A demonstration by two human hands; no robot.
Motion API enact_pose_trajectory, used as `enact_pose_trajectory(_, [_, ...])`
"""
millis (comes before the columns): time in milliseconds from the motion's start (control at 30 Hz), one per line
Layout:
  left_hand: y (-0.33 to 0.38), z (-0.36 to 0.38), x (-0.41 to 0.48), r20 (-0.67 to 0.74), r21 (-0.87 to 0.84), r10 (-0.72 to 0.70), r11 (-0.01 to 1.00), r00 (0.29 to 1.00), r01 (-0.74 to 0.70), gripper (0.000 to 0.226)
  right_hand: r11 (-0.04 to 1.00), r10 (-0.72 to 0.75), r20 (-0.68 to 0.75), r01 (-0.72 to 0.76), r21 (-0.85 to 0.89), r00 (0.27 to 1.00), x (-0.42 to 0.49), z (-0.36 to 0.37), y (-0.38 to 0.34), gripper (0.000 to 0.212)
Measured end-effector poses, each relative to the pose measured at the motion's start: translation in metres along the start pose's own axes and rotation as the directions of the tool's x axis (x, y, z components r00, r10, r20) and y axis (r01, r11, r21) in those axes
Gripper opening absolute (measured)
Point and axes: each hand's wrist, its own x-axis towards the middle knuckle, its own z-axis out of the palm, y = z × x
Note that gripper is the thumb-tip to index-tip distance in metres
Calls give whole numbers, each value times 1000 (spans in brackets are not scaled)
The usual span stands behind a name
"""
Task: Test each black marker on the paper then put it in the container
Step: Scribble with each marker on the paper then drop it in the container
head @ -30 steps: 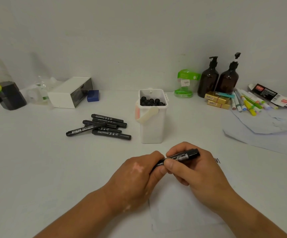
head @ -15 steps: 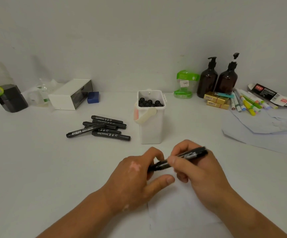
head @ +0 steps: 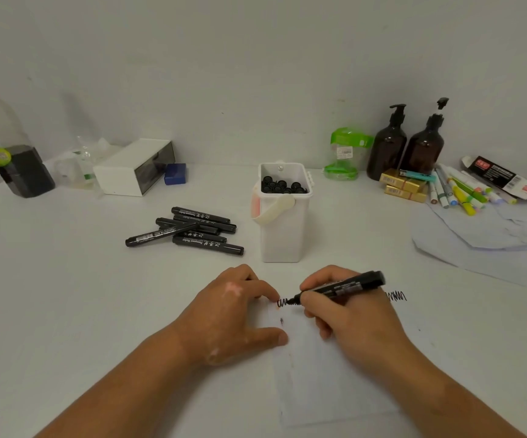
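Black marker (head: 344, 287) is uncapped and pinched in the right hand (head: 350, 314), thumb and index finger clamped round the barrel near the nib, the other fingers curled underneath. It's tilted, back end up and to the right, and the tip is down on the paper (head: 319, 374), right at a fresh black squiggle (head: 284, 302).

Left hand (head: 233, 311) is just beside it. Its index fingertip and thumb are spread apart and resting on the paper's left edge, but the rest of its fingers are tucked out of sight, so I can't tell if they're holding anything.

Another squiggle (head: 396, 296) peeks out past the right hand.

Further back, the white container (head: 282, 232) stands upright with its handle flopped down the front and a bunch of black marker ends (head: 282, 186) showing inside. To its left, a loose pile of capped black markers (head: 192, 230) lies on the white table (head: 66, 295).

Along the wall there's a plastic bottle with dark liquid (head: 6, 153), a white box (head: 132, 167), two amber pump bottles (head: 387, 150) and some coloured markers (head: 458, 191).
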Motion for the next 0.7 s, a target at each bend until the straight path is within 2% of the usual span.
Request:
enact_pose_trajectory(100, [0, -1, -1, 7, 9, -5, 1000, 1000, 5, 60, 992, 20, 3, -20, -126, 1000, 2, 4, 3, 11])
enact_pose_trajectory(233, [0, -1, 0, 11, 8, -11, 1000, 1000, 11, 60, 979, 16, 39, -7, -203, 999, 4, 5, 7, 7])
enact_pose_trajectory(567, [1, 0, 0, 18, 10, -27, 1000, 999, 27, 58, 962, 17, 84, 7, -274, 996, 5, 5, 9, 7])
enact_pose_trajectory(700, [1, 0, 0, 17, 0, -32, 999, 999, 32, 59, 960, 16, 54, 0, -280, 998, 7, 4, 10, 7])
